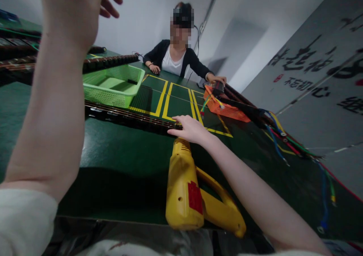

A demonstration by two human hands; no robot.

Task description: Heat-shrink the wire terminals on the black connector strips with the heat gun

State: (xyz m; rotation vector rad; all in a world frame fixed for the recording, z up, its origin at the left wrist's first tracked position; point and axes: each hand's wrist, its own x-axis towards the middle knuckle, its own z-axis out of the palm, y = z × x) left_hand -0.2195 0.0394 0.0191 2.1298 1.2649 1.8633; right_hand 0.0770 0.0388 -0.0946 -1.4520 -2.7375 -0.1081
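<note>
Yellow gun [182, 195] nr R hand [191, 129] | wall txt [306, 86]: 不忘初心

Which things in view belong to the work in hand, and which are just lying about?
Likely in the job:
long dark strip, at the right hand
yellow power tool, near that hand, unheld

Apparently just lying about:
green basket
orange basket, by the co-worker's hand
blue wire, at right

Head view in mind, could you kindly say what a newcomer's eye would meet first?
Probably the yellow gun-shaped tool, at the near edge of the green table, just below the right hand. Next might come the raised left hand, cut off at the top left, then the light-green basket beyond and the orange basket farther right.
</note>
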